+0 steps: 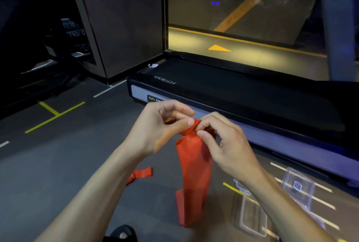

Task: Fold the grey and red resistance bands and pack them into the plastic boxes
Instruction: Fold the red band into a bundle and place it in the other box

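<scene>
A dark sandal [122, 232] with toes showing sits at the bottom edge, on the grey gym floor [58, 164] marked with yellow and white lines. Just right of it the lower end of the red resistance band [194, 173] hangs down, its bottom fold at or close to the floor; whether it touches cannot be told. To the right, partly behind the right forearm, lie two clear plastic boxes: one open box [252, 220] nearer, and a second box [297, 187] with a blue label farther right. Left of the band, behind the left forearm, a separate red strip [140, 174] lies on the floor. Above, both hands meet at the band's bunched top. The left hand [161, 125] pinches it between thumb and fingertips; the right hand [223, 140] grips the same gathered end with curled fingers. Beyond them stretches a black treadmill deck [233, 90] with a silver side rail, and past it a glass wall [242, 12].
</scene>
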Demonstrator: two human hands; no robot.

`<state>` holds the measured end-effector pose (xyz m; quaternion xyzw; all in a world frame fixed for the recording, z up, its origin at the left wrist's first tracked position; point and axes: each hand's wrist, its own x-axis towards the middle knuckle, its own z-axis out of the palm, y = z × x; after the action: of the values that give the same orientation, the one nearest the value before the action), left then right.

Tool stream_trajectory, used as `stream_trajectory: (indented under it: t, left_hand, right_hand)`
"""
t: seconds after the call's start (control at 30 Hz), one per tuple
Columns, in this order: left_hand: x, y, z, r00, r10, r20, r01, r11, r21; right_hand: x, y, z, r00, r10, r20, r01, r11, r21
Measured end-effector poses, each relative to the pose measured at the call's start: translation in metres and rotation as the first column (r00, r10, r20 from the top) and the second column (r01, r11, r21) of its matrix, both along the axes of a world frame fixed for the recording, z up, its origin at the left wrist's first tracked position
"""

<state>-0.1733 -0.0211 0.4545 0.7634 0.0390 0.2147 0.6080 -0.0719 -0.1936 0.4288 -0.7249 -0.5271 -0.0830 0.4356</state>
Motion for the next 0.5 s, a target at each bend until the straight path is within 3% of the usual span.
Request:
stream_trajectory:
  t: [0.5]
  left_hand:
    - [0.0021, -0.0046, 0.0003, 0.994, 0.095, -0.058, -0.096, 0.995, -0.011]
  right_hand:
    - [-0.0002, -0.0017, -0.0006, 0.998, -0.01, 0.063, 0.013, 0.998, -0.056]
